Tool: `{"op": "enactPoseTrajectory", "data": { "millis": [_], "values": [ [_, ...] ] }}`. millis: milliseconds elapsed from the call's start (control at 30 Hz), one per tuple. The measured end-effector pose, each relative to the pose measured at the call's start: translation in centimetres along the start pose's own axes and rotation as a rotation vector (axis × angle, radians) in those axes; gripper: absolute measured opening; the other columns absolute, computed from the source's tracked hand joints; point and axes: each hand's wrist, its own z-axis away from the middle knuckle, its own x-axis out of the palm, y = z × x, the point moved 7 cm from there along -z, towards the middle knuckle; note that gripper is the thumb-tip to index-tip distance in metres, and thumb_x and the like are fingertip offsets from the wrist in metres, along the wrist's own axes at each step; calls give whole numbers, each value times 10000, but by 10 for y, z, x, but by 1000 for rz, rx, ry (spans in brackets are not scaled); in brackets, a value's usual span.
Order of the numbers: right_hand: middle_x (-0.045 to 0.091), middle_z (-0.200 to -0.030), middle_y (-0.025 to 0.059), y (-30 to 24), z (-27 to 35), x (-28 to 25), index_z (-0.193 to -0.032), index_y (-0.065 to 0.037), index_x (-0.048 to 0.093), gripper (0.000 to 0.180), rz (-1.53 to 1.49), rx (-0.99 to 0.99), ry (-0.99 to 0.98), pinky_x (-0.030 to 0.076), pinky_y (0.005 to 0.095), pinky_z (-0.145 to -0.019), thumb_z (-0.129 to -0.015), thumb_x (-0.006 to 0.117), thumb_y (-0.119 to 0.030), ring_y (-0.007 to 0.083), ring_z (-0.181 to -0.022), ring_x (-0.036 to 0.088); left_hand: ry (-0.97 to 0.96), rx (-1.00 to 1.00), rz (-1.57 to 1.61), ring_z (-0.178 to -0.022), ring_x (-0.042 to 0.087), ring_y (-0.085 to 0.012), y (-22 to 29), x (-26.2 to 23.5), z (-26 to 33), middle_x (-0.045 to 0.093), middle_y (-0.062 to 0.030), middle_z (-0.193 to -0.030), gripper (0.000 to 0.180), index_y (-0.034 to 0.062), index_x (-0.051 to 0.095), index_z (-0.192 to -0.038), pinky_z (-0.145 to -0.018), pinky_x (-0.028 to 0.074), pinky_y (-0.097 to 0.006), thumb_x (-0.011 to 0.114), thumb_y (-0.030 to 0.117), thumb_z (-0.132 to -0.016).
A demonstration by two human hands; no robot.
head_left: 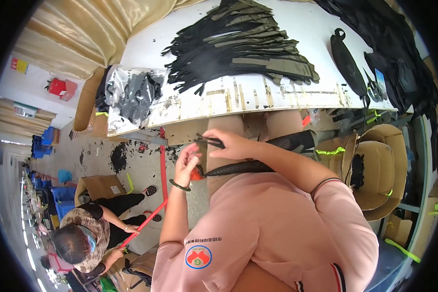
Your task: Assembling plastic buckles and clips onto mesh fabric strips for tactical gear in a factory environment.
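Observation:
Over my lap, my right hand [227,144] is closed round slim black scissors [212,141], whose tips point left; my fingers partly hide them. Just to the left and a little lower, my left hand [186,163] is raised with its fingers stretched out, slightly blurred; I see nothing clearly held in it. A dark green bangle [179,185] circles that wrist. Across my thighs lies a black mesh strap [238,168], its left end below my hands. A wider black band [297,140] lies under my right forearm.
Many black and olive straps [248,46] are piled on the white table [190,104], beside a clear bag of black parts [136,95]. Another pair of scissors [373,91] lies at the right. Cardboard boxes [387,165] stand below. At left, a person [90,233] holds a red pole [146,223].

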Motion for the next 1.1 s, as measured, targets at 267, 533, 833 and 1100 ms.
{"op": "enactPoseTrajectory", "data": {
  "millis": [267, 533, 833, 1100],
  "values": [
    [535, -1130, 142, 34, -26, 9, -1247, -38, 395, 518, -64, -10, 85, 437, 336, -892, -774, 604, -11, 235, -1041, 563, 106, -55, 303, -604, 544, -82, 1, 13, -56, 621, -34, -798, 143, 37, 567, -989, -536, 421, -193, 592, 13, -851],
    [529, -1106, 152, 36, 27, -70, -1232, -88, 436, 584, 627, 306, -62, 415, 430, -862, -721, 709, -163, 353, -1010, 520, 302, -73, 483, -553, 554, -121, -29, -32, -79, 624, -91, -838, 53, 54, 550, -896, -509, 445, -235, 584, 91, -880],
    [550, -906, 91, 56, 89, -124, -1040, -96, 608, 332, 778, 484, 80, 409, 399, -786, -711, 647, -73, 307, -892, 536, 461, -220, 730, -593, 596, -144, -79, -58, -65, 646, -159, -973, 32, 58, 564, -889, -512, 485, -242, 574, 83, -871],
    [529, -853, 69, 35, 117, -101, -978, -128, 642, 280, 1099, 266, 77, 411, 357, -722, -709, 593, -66, 255, -843, 520, 469, -218, 833, -653, 608, -141, -93, -52, -70, 643, -128, -943, 135, 65, 575, -993, -582, 507, -240, 572, 28, -863]
  ]
}}
